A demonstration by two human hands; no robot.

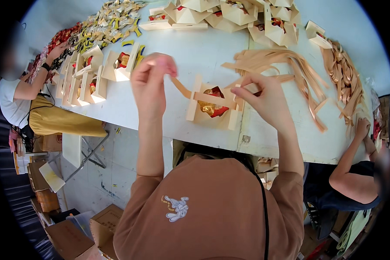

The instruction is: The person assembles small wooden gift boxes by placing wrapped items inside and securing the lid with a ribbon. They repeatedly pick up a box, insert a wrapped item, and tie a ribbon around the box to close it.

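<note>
Pinching both ends of a tan ribbon [190, 92], the person works over a small cream box [212, 108] that sits open near the front edge of the white table [203, 56]. The left hand [151, 82] is raised above the table, fingers closed on the ribbon's left end, and the strip runs down at a slant toward the box. The right hand [264, 97] is beside the box's right flap, thumb and fingers nipped together on the ribbon where it crosses the top. Inside the box, red and gold wrapped sweets [211, 106] show between the upright flaps.

To the right of the box, a loose heap of the same tan ribbons [286, 65] fans across the table, and a second heap [344, 73] lies further right, near another person's hand [362, 128] resting at the table edge.

On the left, a row of open cream boxes [86, 78] stands filled with red and gold pieces, and beyond it a long spread of gold and red wrapped sweets [104, 24] trails to the far corner, where another person's hand [58, 50] with a dark wristband reaches in. At the far side, a pile of closed, folded cream boxes [229, 15] is stacked.

Below the table on the left, brown cardboard cartons [104, 223] sit on the floor.
</note>
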